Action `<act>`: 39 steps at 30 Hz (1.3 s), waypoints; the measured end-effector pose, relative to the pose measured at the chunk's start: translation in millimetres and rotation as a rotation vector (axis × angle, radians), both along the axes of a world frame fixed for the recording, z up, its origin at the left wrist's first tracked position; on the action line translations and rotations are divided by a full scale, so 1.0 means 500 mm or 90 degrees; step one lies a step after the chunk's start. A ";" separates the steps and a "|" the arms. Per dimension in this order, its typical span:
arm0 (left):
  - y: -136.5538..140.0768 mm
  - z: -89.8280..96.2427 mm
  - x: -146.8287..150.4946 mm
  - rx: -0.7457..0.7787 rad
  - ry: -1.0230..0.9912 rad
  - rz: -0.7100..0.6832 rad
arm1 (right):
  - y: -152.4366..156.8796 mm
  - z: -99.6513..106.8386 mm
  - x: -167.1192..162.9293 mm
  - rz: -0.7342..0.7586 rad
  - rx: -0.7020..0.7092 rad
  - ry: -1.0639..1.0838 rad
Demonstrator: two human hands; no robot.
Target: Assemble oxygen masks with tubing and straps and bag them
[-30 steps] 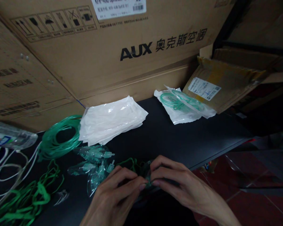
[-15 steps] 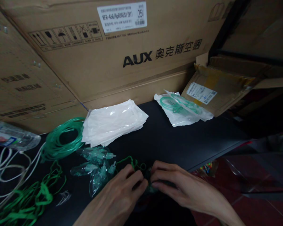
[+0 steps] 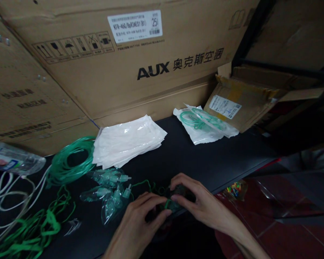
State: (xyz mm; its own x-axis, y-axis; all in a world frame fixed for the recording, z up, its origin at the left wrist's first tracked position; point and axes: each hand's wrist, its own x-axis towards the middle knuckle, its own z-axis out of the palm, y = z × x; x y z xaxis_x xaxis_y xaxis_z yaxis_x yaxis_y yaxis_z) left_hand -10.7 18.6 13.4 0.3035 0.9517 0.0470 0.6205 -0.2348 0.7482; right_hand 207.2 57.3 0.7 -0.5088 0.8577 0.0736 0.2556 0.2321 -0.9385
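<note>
In the lower middle of the frame, the left hand (image 3: pixel 137 225) and the right hand (image 3: pixel 201 201) meet at a green strap (image 3: pixel 167 204) and a clear greenish plastic piece (image 3: pixel 175 206), near the front edge of the table (image 3: pixel 183 162). The left thumb and forefinger stand a little apart, with the strap at their tips; the right fingers are curved, with a dark gap before the thumb. Whether either hand grips firmly, I cannot tell (the hands cover much of it).

The step in hand seems to be fine two-handed work on strap and piece; I judge that the next move calls for a steady pinch and an untwisted strap. Just left of the hands lie clear green plastic parts (image 3: pixel 116 201); a green strap tangle (image 3: pixel 27 233) lies at lower left.
</note>
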 end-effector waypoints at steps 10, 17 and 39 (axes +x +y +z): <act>0.002 -0.051 0.043 -0.033 -0.123 0.225 | -0.042 -0.055 -0.032 -0.246 0.174 0.053; 0.002 -0.047 0.054 0.044 -0.117 0.205 | -0.050 -0.066 -0.038 -0.226 0.231 0.001; -0.007 -0.078 0.052 0.197 -0.052 0.288 | -0.070 -0.043 0.007 -0.244 0.185 -0.141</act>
